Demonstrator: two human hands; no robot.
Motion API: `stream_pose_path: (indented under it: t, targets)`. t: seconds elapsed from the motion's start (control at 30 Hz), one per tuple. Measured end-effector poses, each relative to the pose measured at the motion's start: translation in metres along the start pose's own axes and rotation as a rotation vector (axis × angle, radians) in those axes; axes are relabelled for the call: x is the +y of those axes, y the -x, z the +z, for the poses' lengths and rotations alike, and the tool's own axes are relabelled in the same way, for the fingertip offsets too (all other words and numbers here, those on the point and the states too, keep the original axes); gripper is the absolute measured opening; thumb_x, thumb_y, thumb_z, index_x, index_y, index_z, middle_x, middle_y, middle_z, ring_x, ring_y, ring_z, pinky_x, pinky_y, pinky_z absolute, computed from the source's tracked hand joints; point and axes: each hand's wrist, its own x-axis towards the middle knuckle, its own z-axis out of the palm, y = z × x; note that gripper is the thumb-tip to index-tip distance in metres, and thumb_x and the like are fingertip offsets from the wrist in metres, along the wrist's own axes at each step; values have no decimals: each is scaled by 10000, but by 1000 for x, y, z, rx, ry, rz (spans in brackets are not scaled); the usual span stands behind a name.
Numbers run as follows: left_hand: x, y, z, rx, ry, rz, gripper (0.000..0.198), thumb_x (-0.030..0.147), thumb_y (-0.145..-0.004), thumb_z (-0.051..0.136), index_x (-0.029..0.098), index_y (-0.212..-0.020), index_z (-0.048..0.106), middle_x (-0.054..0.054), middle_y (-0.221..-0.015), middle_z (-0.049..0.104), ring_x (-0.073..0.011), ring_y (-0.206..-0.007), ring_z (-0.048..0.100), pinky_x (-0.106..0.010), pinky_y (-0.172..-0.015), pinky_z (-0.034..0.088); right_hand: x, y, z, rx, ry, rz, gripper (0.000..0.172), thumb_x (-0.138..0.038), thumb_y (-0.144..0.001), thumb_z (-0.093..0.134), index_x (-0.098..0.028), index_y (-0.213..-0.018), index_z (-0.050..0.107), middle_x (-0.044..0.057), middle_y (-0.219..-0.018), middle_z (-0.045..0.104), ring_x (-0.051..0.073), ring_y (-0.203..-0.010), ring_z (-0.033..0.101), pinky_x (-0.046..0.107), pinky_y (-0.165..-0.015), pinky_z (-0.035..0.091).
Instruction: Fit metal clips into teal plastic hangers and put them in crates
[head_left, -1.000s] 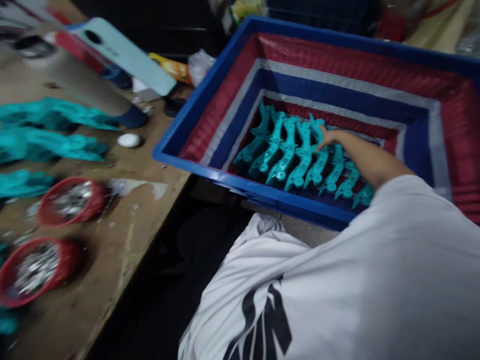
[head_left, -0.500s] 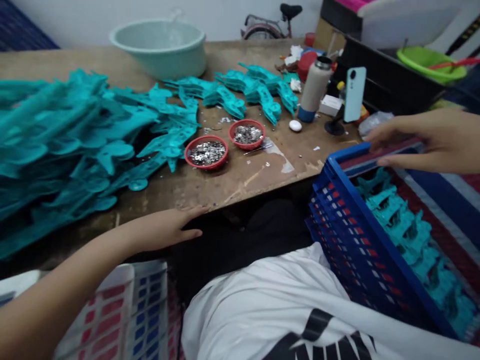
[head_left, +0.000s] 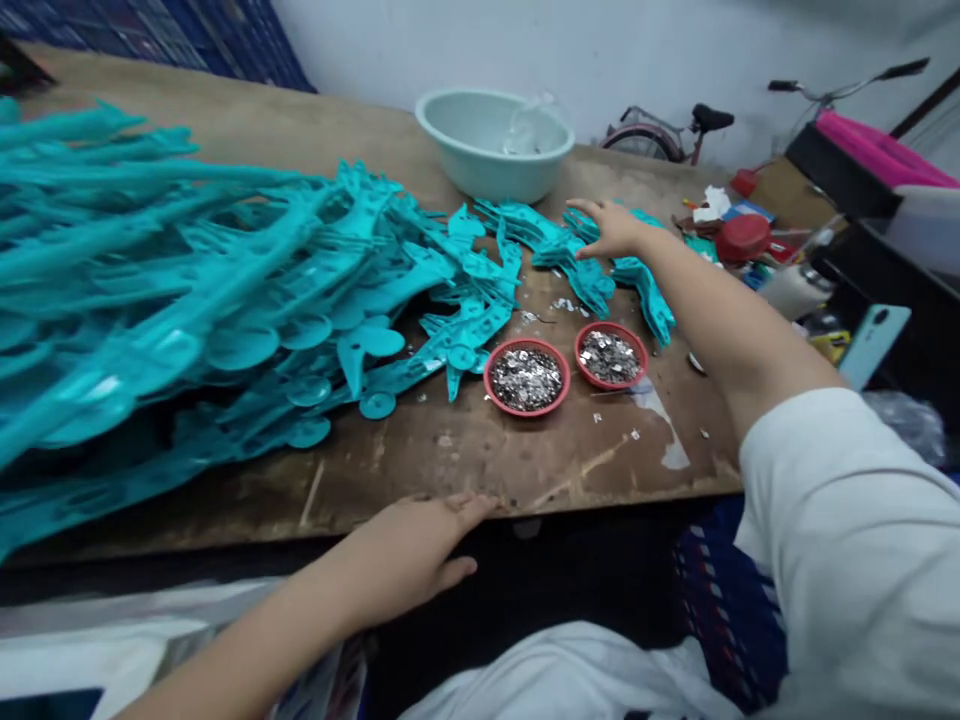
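Note:
My right hand point(head_left: 616, 230) reaches across the table, fingers spread, over the short stacks of teal plastic parts point(head_left: 559, 245) at the back. Whether its fingertips touch them I cannot tell. My left hand point(head_left: 424, 545) rests on the table's front edge, fingers stretched out, holding nothing. A large heap of long teal plastic parts point(head_left: 247, 270) fills the left of the table. Between the heap and my right arm stand two small red baskets, the nearer left basket point(head_left: 527, 412) and the right basket point(head_left: 611, 384), both full of small shiny metal pieces.
Behind the stacks stands a pale green basin point(head_left: 495, 150) holding clear plastic. On the right are a phone point(head_left: 876, 345), a bottle point(head_left: 799, 290), a red lid point(head_left: 742, 238) and a black bin point(head_left: 885, 260). A blue crate point(head_left: 720, 590) stands below the table edge.
My right hand has moved from above the blue crate's rim, leftward and forward, to the teal stacks. My left hand stays at the table edge. The view has turned left.

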Motion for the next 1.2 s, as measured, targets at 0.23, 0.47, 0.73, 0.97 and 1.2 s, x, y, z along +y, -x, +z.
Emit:
stream_pose_path:
  t: [0.23,0.47,0.73,0.97,1.2]
  targets:
    - [-9,-1,0,-87,125,47,876,152,-1100,796,353,-1936,628,-146,-2014,529,-444,-1879,559,-765,-1571,448,-12,-92,34,-177,5,-45,1430,-759,-958,1121,-355,-2093,352,224,-2146,253,534,-1956,369,621,-1587,379]
    - [-8,-7,-1,-169,208,27,855,165,-1071,853,378,-1883,692,-181,-2004,496,-465,-1905,486,-800,-1579,393,5,-128,57,-256,164,-112,960,-638,-983,1105,-335,-1831,770,160,-1791,706,513,-1668,680,559,-1449,535]
    - [-9,-11,-9,-211,263,24,946,107,-994,865,344,-1890,674,-208,-1991,478,-504,-1912,428,-833,-1563,394,15,-135,62,-244,156,-155,854,-581,-1013,1078,-285,-1765,805,165,-1659,803,496,-1570,731,540,-1396,568]
    - [-7,-10,-7,-229,258,16,999,107,-991,869,338,-1929,618,-200,-2009,465,-490,-1926,418,-798,-1586,375,19,-133,59,-186,167,-183,909,-761,-1011,1033,-311,-1767,806,194,-1698,732,527,-1611,677,614,-1393,574]
    - [0,-8,-19,-230,246,2,986,110,-1019,856,334,-1942,593,-184,-2017,467,-465,-1930,434,-740,-1603,381,4,-131,60,-206,141,-189,866,-614,-1029,1056,-276,-1781,792,197,-1753,663,493,-1625,668,566,-1450,524]
